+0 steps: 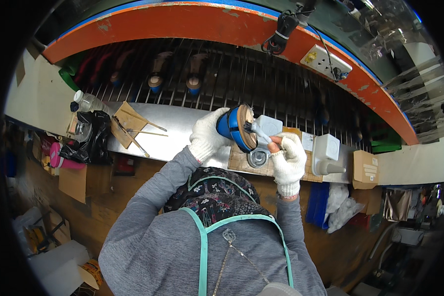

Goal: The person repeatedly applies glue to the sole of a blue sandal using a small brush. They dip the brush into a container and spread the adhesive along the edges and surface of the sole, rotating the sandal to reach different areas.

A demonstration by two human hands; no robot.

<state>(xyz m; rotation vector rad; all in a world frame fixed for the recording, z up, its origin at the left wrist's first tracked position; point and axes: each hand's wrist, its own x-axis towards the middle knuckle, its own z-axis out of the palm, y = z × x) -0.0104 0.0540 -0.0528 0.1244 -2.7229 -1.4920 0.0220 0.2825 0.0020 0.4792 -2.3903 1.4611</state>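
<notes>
My left hand, in a white knit glove, grips a blue shoe upper above the metal bench. Its tan underside is tilted toward the right. My right hand, gloved with bare fingertips showing, pinches the pale handle of a brush. The brush's dark bristles meet the shoe's underside, or come very close to it. Just below the shoe sits a small round container on a cardboard sheet. A white square container stands behind the brush.
Beyond the bench, a rack of metal rods carries several blue-toed shoes under an orange beam. Thin sticks and a black plastic bag lie left. On the right are a white nozzle bottle and a cardboard box.
</notes>
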